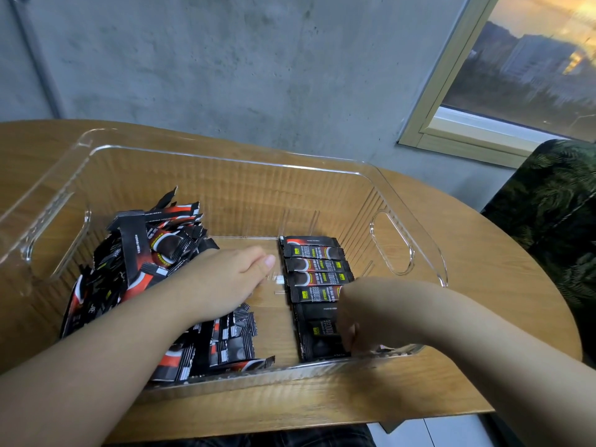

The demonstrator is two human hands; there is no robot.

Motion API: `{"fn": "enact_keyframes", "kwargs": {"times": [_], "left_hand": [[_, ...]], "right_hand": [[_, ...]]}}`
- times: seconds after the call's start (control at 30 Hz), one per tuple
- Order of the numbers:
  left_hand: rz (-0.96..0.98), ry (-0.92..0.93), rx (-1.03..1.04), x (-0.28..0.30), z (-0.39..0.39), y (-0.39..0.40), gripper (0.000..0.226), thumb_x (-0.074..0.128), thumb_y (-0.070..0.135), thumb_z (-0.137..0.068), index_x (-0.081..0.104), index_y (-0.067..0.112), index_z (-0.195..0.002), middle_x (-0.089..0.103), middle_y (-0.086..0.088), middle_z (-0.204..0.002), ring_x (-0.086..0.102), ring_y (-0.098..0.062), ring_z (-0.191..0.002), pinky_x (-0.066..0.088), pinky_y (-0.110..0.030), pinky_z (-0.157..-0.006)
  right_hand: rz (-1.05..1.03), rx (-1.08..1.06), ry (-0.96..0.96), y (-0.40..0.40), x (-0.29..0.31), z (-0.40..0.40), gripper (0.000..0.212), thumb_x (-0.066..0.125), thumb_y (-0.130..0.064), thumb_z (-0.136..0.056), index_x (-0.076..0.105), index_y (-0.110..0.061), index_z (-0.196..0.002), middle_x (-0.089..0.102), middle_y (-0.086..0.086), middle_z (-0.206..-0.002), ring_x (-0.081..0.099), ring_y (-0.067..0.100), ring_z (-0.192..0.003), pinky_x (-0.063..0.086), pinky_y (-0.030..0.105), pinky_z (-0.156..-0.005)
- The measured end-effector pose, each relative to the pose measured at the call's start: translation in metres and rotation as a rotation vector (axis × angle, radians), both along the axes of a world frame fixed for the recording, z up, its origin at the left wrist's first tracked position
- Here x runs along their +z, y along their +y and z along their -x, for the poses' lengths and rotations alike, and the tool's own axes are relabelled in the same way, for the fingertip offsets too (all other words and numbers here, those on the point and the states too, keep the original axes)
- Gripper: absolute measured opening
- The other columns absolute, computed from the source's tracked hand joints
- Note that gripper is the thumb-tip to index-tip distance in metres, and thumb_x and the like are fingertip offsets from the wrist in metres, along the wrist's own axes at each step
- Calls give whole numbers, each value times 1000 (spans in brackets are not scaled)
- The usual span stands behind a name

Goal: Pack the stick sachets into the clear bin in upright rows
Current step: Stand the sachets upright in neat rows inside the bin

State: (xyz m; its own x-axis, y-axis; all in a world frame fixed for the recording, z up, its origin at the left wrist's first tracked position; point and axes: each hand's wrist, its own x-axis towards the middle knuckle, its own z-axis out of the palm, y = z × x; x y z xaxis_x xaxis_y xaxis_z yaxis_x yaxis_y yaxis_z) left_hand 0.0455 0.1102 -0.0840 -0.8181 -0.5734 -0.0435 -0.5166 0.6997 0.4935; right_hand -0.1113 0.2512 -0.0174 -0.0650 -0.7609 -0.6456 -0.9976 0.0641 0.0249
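A clear bin (409, 240) stands on the wooden table. Its left half holds a loose heap of black-and-red stick sachets (142, 259). Along the right side a tidy row of sachets (314, 272) lies stacked edge to edge beside a thin clear divider. My left hand (225, 279) rests palm down over the heap's inner edge, fingers together and pointing at the row; what is under it is hidden. Inside the bin's near right corner, my right hand (358, 314) has its fingers curled on the nearest sachet (317, 333) of the row.
The wooden table (483, 253) has a rounded edge on the right. A dark patterned chair (554, 214) stands beyond it. A concrete wall and a window (516, 69) lie behind. The bin's floor between heap and row is bare.
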Motion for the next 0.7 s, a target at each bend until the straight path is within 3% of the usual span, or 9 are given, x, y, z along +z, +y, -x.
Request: {"fn": "enact_keyframes", "kwargs": {"times": [0.2, 0.37, 0.5, 0.6, 0.7], "left_hand": [[-15, -1, -3, 0, -1, 0, 53, 13, 56, -89, 56, 25, -94, 68, 11, -94, 59, -10, -93, 43, -35, -91], [1, -6, -4, 0, 0, 0, 48, 17, 50, -96, 56, 23, -95, 68, 10, -95, 59, -12, -95, 43, -36, -92], [6, -10, -11, 0, 0, 0, 48, 16, 51, -95, 56, 24, -95, 68, 10, -95, 60, -13, -95, 42, -36, -92], [2, -14, -7, 0, 0, 0, 48, 17, 51, -94, 56, 23, -95, 67, 10, -96, 59, -14, -96, 42, -36, -92], [8, -14, -11, 0, 0, 0, 47, 17, 50, -95, 56, 24, -95, 67, 10, -96, 59, -14, -97, 42, -36, -92]], "right_hand": [[27, -17, 9, 1, -2, 3, 16, 65, -11, -84, 75, -17, -94, 72, -1, -84, 56, 6, -57, 38, 15, -48], [231, -61, -89, -2, -4, -5, 19, 69, -25, -85, 70, -23, -103, 69, -6, -92, 59, 9, -80, 40, 17, -59], [290, -34, -90, 0, -10, -8, 21, 66, -20, -87, 69, -23, -107, 63, -8, -73, 52, 2, -68, 34, 11, -54], [277, -56, -115, 1, -18, -7, 21, 65, -18, -86, 70, -24, -106, 69, -6, -98, 60, 10, -88, 43, 18, -69], [303, -53, -142, 1, -22, -5, 17, 66, -15, -85, 72, -22, -99, 70, -4, -94, 62, 11, -84, 50, 25, -79]]}}
